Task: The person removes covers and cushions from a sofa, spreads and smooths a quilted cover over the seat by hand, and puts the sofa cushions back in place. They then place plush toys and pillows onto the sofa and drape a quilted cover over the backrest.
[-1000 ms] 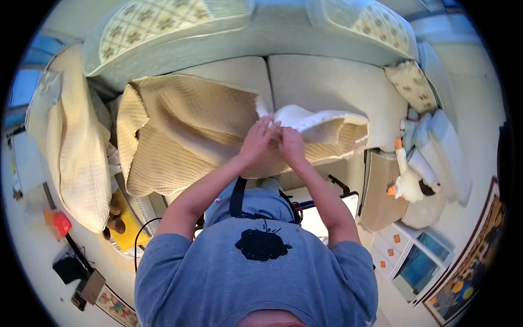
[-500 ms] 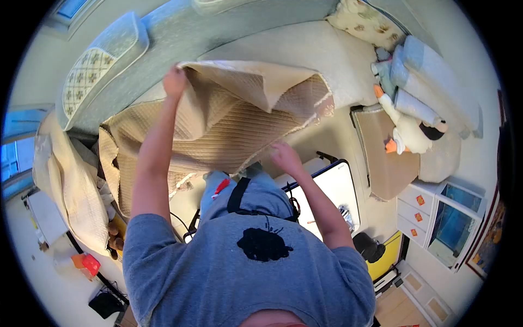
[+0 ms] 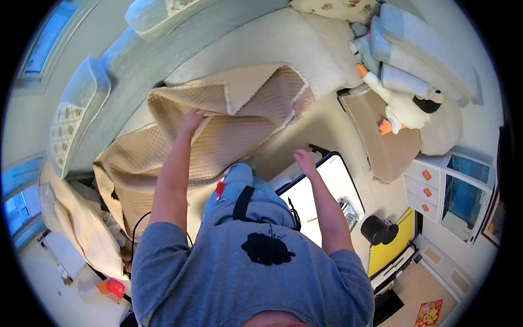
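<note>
Holding the left arm out long, nearly straight, I have the left grip at a raised fold of the tan quilted blanket. Fingers point forward at the fold's edge; from my remote feed I can't tell if they're closed on it. Blanket lies rumpled across the sofa seat, near side hanging toward the knees, pale trim along a turned-back flap. Red mark on the jeans, too small for me to read. Middle: grey T-shirt, black apple-shaped print, thin strokes above it. Right arm reaches less far, slanting inward; right grip is raised near the far rim of the white-topped counter, apart from the blanket. Fingers look curled, but I can't tell how far closed. Tiny dark mark in the counter's far corner, illegible. Farther right, white drawers with red-and-gold square labels; can't make out characters. Lower right, red paper, gold design, lettering unclear.
</note>
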The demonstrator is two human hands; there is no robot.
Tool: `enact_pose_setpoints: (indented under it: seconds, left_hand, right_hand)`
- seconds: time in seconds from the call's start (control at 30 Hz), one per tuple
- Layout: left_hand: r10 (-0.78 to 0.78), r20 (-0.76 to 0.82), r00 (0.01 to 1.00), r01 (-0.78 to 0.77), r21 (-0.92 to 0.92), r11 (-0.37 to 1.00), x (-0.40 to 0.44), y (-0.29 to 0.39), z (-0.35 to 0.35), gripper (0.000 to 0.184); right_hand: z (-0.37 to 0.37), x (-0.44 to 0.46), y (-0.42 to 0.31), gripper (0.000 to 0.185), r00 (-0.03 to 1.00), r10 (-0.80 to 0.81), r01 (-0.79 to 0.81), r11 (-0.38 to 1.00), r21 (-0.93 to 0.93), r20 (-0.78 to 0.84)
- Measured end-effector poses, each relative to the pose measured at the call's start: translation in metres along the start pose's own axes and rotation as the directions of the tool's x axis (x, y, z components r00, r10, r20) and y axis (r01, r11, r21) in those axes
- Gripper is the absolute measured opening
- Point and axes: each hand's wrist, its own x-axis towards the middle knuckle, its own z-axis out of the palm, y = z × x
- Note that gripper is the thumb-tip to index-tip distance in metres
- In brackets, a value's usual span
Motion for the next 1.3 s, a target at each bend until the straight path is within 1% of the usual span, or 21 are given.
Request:
enact_pose_setpoints:
  seconds: [0.03,0.1,0.13,0.2,0.27,0.3,0.37,0.4,0.6,0.67,0.7,0.77,0.8,0.87,0.9,0.97,1.1,1.17,1.2,1.27,1.3]
  left_hand:
    - [0.013,0.004,1.000,-0.013,-0.060,0.998,0.010,-0.019,0.021,0.051]
    - [-0.107,0.105,0.989,0.121,-0.132,0.984,0.002,-0.014,0.040,0.051]
    - [-0.107,0.108,0.988,0.121,-0.131,0.984,0.004,-0.021,0.052,0.051]
    - [-0.112,0.119,0.987,0.126,-0.122,0.985,0.024,-0.025,0.068,0.052]
    - [-0.173,0.018,0.985,0.163,0.259,0.952,0.028,-0.025,0.081,0.057]
    - [-0.198,0.011,0.980,0.188,0.259,0.947,0.030,-0.024,0.085,0.057]
    - [-0.351,0.107,0.930,0.359,-0.075,0.930,0.041,-0.015,0.091,0.066]
    - [-0.372,0.094,0.924,0.379,-0.075,0.922,0.049,-0.016,0.096,0.066]
    - [-0.296,0.091,0.951,0.306,-0.433,0.848,0.081,-0.014,0.131,0.078]
    - [-0.254,0.091,0.963,0.263,-0.118,0.957,0.102,-0.019,0.142,0.091]
    - [-0.257,0.098,0.961,0.268,-0.116,0.956,0.108,-0.023,0.148,0.091]
    - [-0.362,0.125,0.924,0.332,0.208,0.920,0.112,-0.006,0.147,0.100]
    - [-0.364,0.131,0.922,0.334,0.209,0.919,0.111,0.003,0.149,0.100]
    - [-0.378,-0.056,0.924,0.378,0.286,0.881,0.101,0.013,0.155,0.100]
    - [-0.381,-0.054,0.923,0.380,0.287,0.879,0.097,0.014,0.157,0.100]
    - [-0.381,-0.070,0.922,0.364,0.493,0.790,0.094,0.012,0.160,0.092]
    - [-0.415,-0.107,0.904,0.401,0.551,0.731,0.094,-0.002,0.161,0.080]
    - [-0.239,-0.138,0.961,0.267,0.678,0.684,0.104,-0.059,0.173,0.068]
    - [-0.251,-0.159,0.955,0.290,0.677,0.677,0.104,-0.038,0.158,0.068]
    - [-0.494,-0.139,0.858,0.502,0.426,0.753,0.097,0.029,0.115,0.050]
    - [-0.445,-0.223,0.867,0.497,0.390,0.775,0.099,0.019,0.113,0.047]
  right_hand:
    - [-0.002,0.008,-0.001,0.027,1.000,0.019,-0.019,1.000,0.000,-0.020]
    - [-0.006,0.028,0.000,0.028,0.995,0.091,-0.092,0.996,-0.020,-0.027]
    - [-0.010,0.036,-0.002,0.028,0.993,0.107,-0.108,0.994,-0.014,-0.051]
    - [-0.013,0.056,-0.013,0.028,0.993,0.108,-0.114,0.982,-0.150,-0.046]
    - [-0.016,0.077,-0.017,0.028,0.992,0.121,-0.128,0.964,-0.232,-0.046]
    - [-0.017,0.090,-0.019,0.029,0.992,0.113,-0.123,0.941,-0.314,-0.051]
    - [-0.018,0.119,-0.018,0.028,0.996,0.079,-0.088,0.922,-0.376,-0.041]
    - [-0.017,0.134,-0.017,0.027,0.997,0.046,-0.066,0.901,-0.429,-0.057]
    - [-0.025,0.196,-0.040,0.030,0.995,0.065,-0.091,0.896,-0.435,-0.074]
    - [-0.029,0.215,-0.040,0.031,0.996,0.057,-0.084,0.890,-0.448,-0.074]
    - [-0.031,0.223,-0.040,0.033,0.996,0.060,-0.085,0.890,-0.448,-0.069]
    - [-0.034,0.237,-0.034,0.035,0.995,0.070,-0.092,0.889,-0.449,-0.064]
    - [-0.036,0.245,-0.031,0.037,0.996,0.055,-0.083,0.880,-0.469,-0.073]
    - [-0.039,0.261,-0.022,0.038,0.996,0.045,-0.078,0.869,-0.489,-0.079]
    - [-0.039,0.268,-0.017,0.043,0.996,0.047,-0.079,0.853,-0.516,-0.073]
    - [-0.040,0.287,-0.004,0.047,0.997,0.051,-0.074,0.837,-0.543,-0.057]
    - [-0.042,0.327,0.012,0.061,0.986,-0.023,-0.085,0.781,-0.619,-0.166]
    - [-0.043,0.349,0.012,0.065,0.980,-0.038,-0.098,0.762,-0.640,-0.195]
    - [-0.044,0.358,0.014,0.061,0.970,-0.083,-0.082,0.776,-0.625,-0.229]
    - [-0.047,0.372,0.015,0.058,0.960,-0.117,-0.062,0.798,-0.600,-0.255]
    - [-0.051,0.377,0.008,0.054,0.990,-0.004,-0.084,0.780,-0.620,-0.140]
